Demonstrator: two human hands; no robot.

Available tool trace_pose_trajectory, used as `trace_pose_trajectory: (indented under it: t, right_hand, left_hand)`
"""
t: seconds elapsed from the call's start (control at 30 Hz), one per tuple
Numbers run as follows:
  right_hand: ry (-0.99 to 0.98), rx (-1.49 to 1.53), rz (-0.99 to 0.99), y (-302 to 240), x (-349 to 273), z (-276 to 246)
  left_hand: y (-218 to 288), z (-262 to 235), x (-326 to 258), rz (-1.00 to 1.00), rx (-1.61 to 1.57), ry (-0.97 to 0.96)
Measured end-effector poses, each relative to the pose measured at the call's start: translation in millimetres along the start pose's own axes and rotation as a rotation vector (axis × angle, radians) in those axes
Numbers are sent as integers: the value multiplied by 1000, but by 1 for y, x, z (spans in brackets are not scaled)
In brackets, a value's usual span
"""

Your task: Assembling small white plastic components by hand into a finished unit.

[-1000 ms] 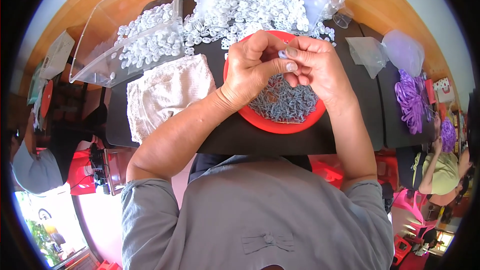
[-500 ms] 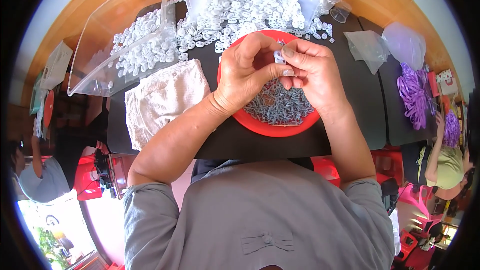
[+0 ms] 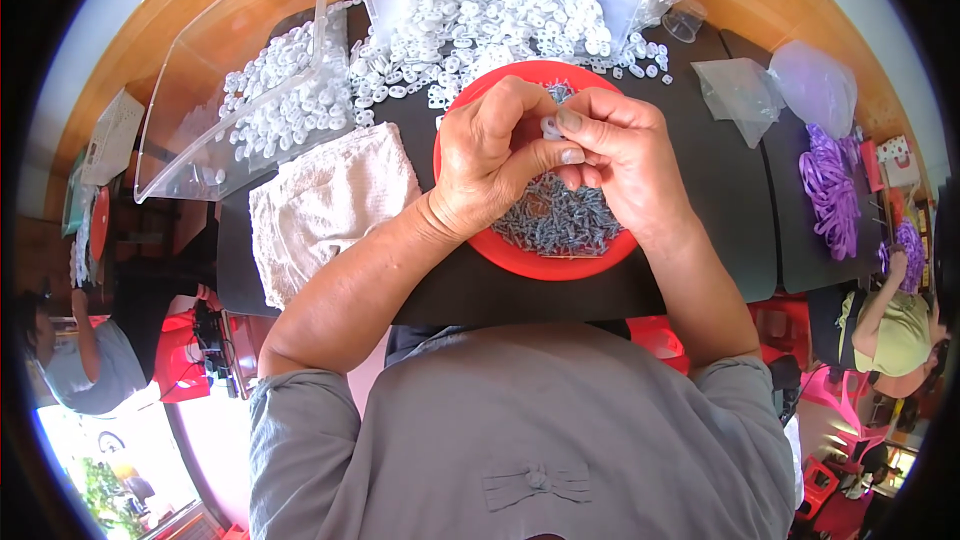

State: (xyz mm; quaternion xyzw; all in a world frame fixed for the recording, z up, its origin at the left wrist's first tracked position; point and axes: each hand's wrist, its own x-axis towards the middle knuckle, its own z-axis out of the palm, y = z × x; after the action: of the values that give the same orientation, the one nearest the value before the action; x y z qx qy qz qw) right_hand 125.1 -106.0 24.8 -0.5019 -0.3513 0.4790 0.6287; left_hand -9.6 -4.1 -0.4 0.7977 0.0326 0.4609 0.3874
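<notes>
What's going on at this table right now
A person in a grey shirt holds a small white plastic piece pinched between the fingertips of the left hand and right hand, over a round red plastic bowl of small grey metal parts. Beyond the bowl, a heap of white plastic pieces spills from clear plastic bins onto the black table. A folded beige cloth lies to the left.

Both hands, the left hand (image 3: 495,155) and right hand (image 3: 615,155), crowd over the red bowl (image 3: 560,255); behind it the heap of white rings (image 3: 480,25) and clear bins (image 3: 230,90) block the way. Bare black tabletop (image 3: 705,190) lies open to the right; a towel (image 3: 325,205) covers the left.
</notes>
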Motion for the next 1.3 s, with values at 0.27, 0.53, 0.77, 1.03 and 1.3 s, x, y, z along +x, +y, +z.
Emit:
trace_pose_trajectory:
  t: [0.27,0.53,0.77,1.03,1.3]
  right_hand:
    - [-19,50,20,3,0,0]
    - [6,45,-26,3,1,-1]
    - [160,8,-116,9,5,-1]
    - [157,-68,-92,12,8,-3]
    - [162,-371,-258,7,7,-2]
  left_hand:
    - [-8,2,-1,-3,-47,26]
    - [3,-3,6,-177,-205,-53]
    - [-1,10,3,-426,-466,132]
    - [3,5,7,-724,-525,100]
    - [-1,5,6,-708,-436,57]
